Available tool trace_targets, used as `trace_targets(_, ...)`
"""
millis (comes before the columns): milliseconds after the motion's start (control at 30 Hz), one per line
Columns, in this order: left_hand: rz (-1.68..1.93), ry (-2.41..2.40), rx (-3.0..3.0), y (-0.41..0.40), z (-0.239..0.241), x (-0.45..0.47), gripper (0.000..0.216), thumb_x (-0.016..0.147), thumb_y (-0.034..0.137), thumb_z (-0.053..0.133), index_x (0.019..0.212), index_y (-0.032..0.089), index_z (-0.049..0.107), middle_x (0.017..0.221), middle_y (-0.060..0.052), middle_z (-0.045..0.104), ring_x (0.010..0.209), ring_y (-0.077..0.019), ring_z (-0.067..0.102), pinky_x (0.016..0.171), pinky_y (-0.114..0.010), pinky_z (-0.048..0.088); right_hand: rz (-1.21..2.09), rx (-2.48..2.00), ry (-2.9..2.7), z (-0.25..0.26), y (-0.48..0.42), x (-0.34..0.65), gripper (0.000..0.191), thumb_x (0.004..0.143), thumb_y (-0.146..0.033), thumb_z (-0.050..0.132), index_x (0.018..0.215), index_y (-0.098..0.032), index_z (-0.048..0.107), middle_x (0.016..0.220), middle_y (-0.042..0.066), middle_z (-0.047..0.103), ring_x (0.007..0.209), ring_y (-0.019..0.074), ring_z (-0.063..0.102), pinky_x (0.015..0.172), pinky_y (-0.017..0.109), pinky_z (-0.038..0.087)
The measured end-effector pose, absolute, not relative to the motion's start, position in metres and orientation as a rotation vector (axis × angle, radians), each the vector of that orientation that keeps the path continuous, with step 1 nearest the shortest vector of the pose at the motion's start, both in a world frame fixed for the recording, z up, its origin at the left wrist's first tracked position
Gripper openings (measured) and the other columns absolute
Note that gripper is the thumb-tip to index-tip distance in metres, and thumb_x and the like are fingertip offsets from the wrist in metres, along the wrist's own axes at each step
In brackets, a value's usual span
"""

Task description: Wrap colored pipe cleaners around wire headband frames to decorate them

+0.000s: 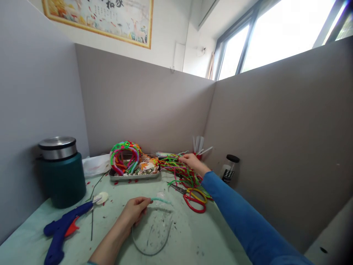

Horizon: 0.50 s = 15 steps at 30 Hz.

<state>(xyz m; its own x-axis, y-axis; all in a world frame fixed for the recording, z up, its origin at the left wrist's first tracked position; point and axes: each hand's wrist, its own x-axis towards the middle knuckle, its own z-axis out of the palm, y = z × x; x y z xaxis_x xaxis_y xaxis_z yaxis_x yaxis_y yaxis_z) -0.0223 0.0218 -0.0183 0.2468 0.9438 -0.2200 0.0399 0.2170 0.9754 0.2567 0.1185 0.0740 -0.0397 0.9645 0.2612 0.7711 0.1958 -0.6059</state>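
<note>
My left hand [135, 212] is closed in a pinch on a clear plastic headband [151, 235] that lies on the pale green table; a short mint-green pipe cleaner [161, 200] is wrapped at the headband's end by my fingertips. My right hand [191, 161], in a blue sleeve, reaches to the back of the table and its fingers close on the pile of coloured pipe cleaners [184, 173]. Scissors with red handles [190, 197] lie just in front of that pile.
A metal tray [135, 176] with colourful wrapped headbands [124, 157] and small decorations stands at the back. A blue glue gun [64, 227] lies at front left beside a dark green jar [61, 172]. Grey partition walls close three sides. A black-lidded bottle [229, 168] stands at right.
</note>
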Motion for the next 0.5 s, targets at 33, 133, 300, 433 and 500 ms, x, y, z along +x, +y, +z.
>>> trace_targets(33, 0.858, 1.132, 1.165, 0.022, -0.019, -0.022, 0.055, 0.052, 0.060, 0.065, 0.078, 0.012, 0.064, 0.042, 0.008, 0.043, 0.027, -0.0028, 0.024, 0.030, -0.020, 0.014, 0.407, -1.608, -1.862, 0.081, 0.119, 0.259, 0.038, 0.080, -0.043, 0.045, 0.074, -0.011, 0.066, 0.048, -0.003, 0.045, 0.043, 0.0072, 0.034, 0.042, 0.020, 0.025)
trace_targets(133, 0.855, 1.144, 1.172, 0.023, -0.021, -0.022, 0.056, 0.051, 0.061, 0.065, 0.077, 0.012, 0.064, 0.041, 0.008, 0.043, 0.026, -0.0030, 0.024, 0.030, -0.020, 0.013, 0.415, -1.623, -1.889, 0.087, 0.117, 0.263, 0.036, 0.078, -0.042, 0.047, 0.072, -0.012, 0.066, 0.047, -0.003, 0.045, 0.042, 0.0072, 0.034, 0.042, 0.020, 0.025)
trace_targets(300, 0.856, 1.154, 1.189, 0.021, -0.019, -0.021, 0.054, 0.053, 0.060, 0.064, 0.077, 0.012, 0.064, 0.042, 0.008, 0.043, 0.027, -0.0031, 0.024, 0.030, -0.020, 0.015, 0.371, -1.754, -1.912, 0.054, 0.110, 0.253, 0.023, 0.063, -0.033, 0.068, 0.053, -0.014, 0.061, 0.046, -0.001, 0.050, 0.046, 0.0095, 0.042, 0.046, 0.021, 0.027)
trace_targets(433, 0.860, 1.168, 1.207, 0.018, -0.016, -0.020, 0.052, 0.056, 0.058, 0.063, 0.077, 0.012, 0.063, 0.043, 0.008, 0.043, 0.028, -0.0032, 0.025, 0.030, -0.020, 0.016, 0.296, -1.806, -1.842, 0.035, 0.109, 0.242, 0.017, 0.063, -0.023, 0.067, 0.051, -0.014, 0.059, 0.050, 0.001, 0.053, 0.052, 0.0115, 0.046, 0.049, 0.022, 0.028)
trace_targets(500, 0.857, 1.157, 1.222, 0.018, -0.016, -0.020, 0.050, 0.058, 0.058, 0.062, 0.077, 0.012, 0.063, 0.043, 0.008, 0.043, 0.028, -0.0033, 0.025, 0.031, -0.020, 0.016, 0.304, -1.783, -1.813, 0.040, 0.113, 0.240, 0.019, 0.069, -0.026, 0.060, 0.054, -0.014, 0.061, 0.049, 0.000, 0.052, 0.051, 0.0110, 0.046, 0.049, 0.022, 0.028)
